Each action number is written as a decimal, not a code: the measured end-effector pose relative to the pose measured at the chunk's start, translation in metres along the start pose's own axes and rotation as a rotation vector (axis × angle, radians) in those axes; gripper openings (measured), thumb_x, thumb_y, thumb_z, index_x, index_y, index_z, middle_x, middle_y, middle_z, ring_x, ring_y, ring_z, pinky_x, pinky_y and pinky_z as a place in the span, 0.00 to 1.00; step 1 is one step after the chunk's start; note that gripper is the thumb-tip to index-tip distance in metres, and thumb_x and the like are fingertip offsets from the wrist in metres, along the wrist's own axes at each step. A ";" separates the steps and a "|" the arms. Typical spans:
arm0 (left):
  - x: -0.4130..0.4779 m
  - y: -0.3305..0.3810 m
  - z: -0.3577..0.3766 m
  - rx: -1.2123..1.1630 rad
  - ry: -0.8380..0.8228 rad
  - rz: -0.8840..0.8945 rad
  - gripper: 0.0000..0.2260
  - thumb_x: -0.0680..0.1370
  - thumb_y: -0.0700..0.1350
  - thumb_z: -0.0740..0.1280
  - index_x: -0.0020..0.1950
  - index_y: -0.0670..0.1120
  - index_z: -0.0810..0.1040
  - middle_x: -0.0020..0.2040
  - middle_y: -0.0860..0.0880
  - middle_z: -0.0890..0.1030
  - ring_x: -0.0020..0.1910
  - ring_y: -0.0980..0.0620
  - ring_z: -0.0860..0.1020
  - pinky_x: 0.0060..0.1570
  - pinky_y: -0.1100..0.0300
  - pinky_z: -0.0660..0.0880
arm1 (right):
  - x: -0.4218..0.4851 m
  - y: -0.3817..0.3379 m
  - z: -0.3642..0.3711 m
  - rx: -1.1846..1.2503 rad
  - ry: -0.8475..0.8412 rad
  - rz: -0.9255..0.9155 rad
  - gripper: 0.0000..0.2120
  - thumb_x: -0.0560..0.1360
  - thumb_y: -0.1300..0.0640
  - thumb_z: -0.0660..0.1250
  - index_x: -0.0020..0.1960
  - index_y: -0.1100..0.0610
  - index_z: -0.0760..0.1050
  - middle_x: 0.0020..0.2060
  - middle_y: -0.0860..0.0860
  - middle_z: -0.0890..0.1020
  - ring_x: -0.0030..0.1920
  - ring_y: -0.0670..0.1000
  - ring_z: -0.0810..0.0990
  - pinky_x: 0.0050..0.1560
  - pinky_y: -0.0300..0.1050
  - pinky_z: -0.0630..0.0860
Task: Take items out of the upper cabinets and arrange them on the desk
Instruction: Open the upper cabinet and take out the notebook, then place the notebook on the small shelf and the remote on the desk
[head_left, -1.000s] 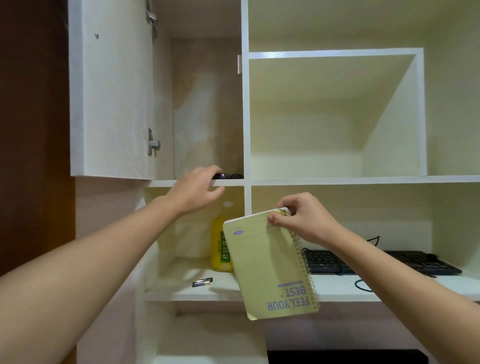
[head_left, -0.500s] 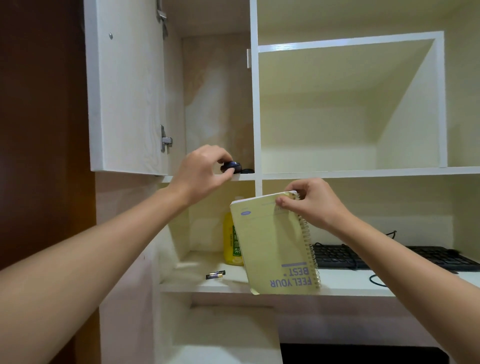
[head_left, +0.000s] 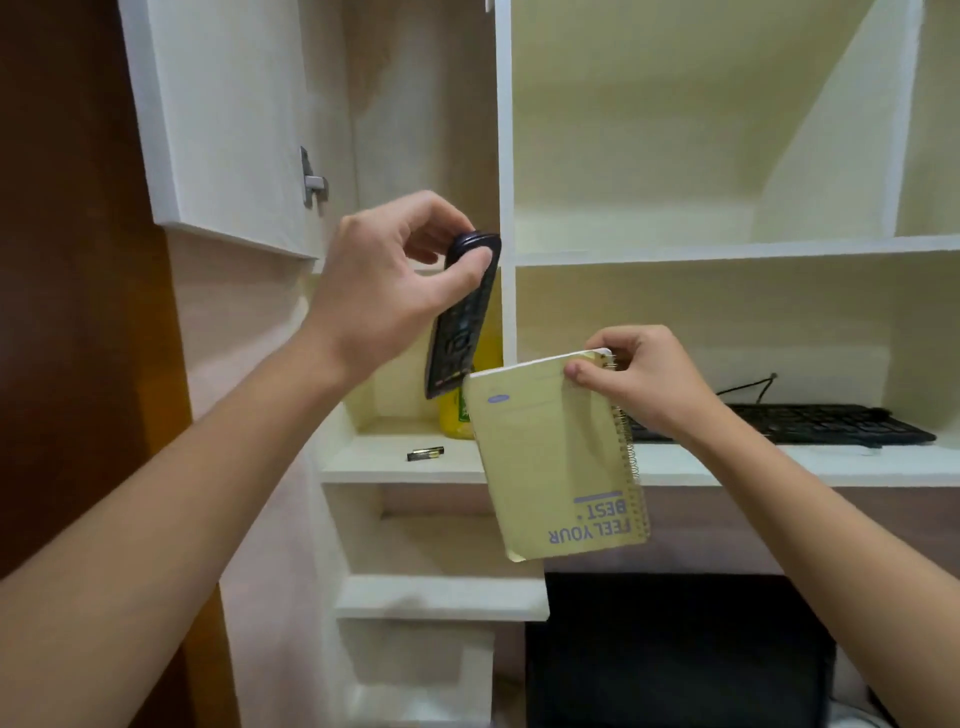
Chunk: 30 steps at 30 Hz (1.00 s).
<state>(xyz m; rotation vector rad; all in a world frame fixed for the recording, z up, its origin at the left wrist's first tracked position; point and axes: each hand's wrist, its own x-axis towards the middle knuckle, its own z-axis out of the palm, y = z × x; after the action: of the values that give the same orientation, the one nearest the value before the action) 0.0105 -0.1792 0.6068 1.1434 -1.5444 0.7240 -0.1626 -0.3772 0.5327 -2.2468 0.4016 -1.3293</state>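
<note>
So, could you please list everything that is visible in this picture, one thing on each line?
remote control: one, black, hanging down from the left hand
notebook: one, pale yellow, spiral-bound, held at its top by the right hand
bottle: one, yellow, on the desk, partly hidden behind the remote control and notebook
battery: one, black and gold, lying on the desk
keyboard: one, black, on the desk, right side
cabinet door: one, white, open, upper left
left hand: one, grips the remote control
right hand: one, pinches the notebook
</note>
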 end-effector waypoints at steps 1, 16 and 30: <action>-0.013 0.000 0.004 -0.032 -0.027 -0.051 0.05 0.75 0.45 0.74 0.48 0.43 0.83 0.42 0.52 0.84 0.42 0.57 0.82 0.46 0.66 0.78 | -0.010 0.004 0.003 0.004 -0.022 0.027 0.12 0.74 0.57 0.75 0.34 0.54 0.77 0.24 0.41 0.72 0.27 0.43 0.65 0.28 0.37 0.62; -0.312 -0.022 0.069 -0.285 -0.118 -0.921 0.05 0.78 0.39 0.71 0.53 0.42 0.81 0.47 0.51 0.83 0.45 0.61 0.80 0.47 0.67 0.78 | -0.268 0.102 0.082 0.100 -0.191 0.629 0.05 0.75 0.54 0.73 0.41 0.51 0.82 0.37 0.47 0.84 0.36 0.47 0.82 0.34 0.44 0.77; -0.518 0.035 0.077 -0.301 -0.203 -1.686 0.08 0.75 0.38 0.74 0.54 0.42 0.81 0.48 0.49 0.86 0.45 0.61 0.83 0.37 0.72 0.75 | -0.450 0.130 0.121 0.293 -0.169 1.057 0.05 0.75 0.63 0.73 0.41 0.63 0.82 0.31 0.49 0.82 0.30 0.43 0.77 0.31 0.34 0.72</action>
<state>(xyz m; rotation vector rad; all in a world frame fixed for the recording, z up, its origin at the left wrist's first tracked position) -0.0456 -0.0786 0.0950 1.7541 -0.3552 -0.7424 -0.2730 -0.2356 0.0830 -1.4745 1.0538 -0.5717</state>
